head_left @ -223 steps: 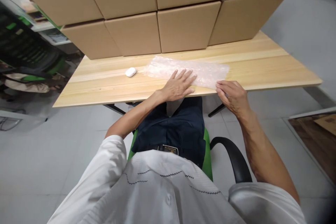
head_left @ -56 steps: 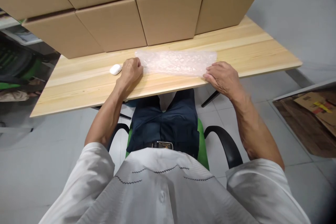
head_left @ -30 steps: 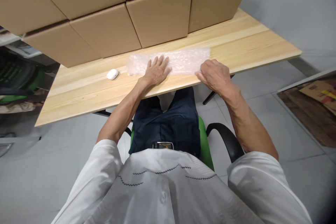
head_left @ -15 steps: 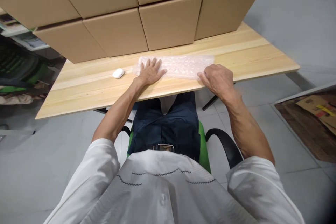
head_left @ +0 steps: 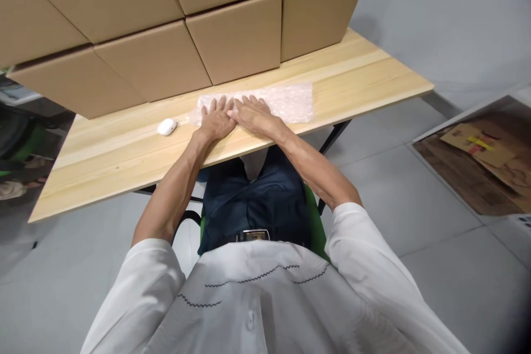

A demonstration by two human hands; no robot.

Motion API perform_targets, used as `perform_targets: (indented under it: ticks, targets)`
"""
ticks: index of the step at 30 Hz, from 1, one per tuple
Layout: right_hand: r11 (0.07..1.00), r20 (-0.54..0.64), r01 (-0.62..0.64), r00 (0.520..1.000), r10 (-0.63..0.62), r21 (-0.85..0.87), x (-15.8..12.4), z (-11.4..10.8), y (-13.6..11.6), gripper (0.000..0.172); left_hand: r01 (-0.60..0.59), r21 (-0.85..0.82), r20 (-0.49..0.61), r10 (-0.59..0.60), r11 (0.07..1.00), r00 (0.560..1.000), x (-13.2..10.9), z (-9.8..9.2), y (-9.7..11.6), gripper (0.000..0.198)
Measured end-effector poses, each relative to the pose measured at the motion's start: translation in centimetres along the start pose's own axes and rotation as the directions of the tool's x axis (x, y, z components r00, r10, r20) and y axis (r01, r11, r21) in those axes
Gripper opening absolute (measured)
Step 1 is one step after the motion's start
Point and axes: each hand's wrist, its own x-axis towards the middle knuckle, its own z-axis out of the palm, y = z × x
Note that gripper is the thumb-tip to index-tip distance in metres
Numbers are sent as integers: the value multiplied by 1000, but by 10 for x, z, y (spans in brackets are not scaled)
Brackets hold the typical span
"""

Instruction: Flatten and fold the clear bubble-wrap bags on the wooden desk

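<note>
Here, a strip of pinkish bubble wrap [head_left: 292, 104] lies flat along the wooden tabletop [head_left: 373, 80]. The left hand [head_left: 218, 123] and right hand [head_left: 255, 118] rest palm down on its left part, side by side, fingers spread, pinching nothing. A white earbud case [head_left: 167, 126] sits near its left end; stacked cardboard boxes [head_left: 236, 38] stand behind.

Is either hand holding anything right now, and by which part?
Nothing looks gripped: the left hand and right hand lie flat on the bubble wrap, its right end uncovered.
</note>
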Motion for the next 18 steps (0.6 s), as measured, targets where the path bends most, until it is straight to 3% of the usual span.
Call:
perform_targets:
  ticks: [7,11,18]
  targets:
    - [997,-61,18,998,-22,-76,-7,-7,55,102,-10,38,-29,11,999,1000,0,2,-1,102]
    - [997,-77,16,997,-22,-76,-2,-12,78,94,1,51,-22,0,999,1000,-2,0,0,102]
    - [997,-73,0,997,-5,-75,-5,-30,122,96,6,35,-52,-4,999,999,-3,2,-1,100]
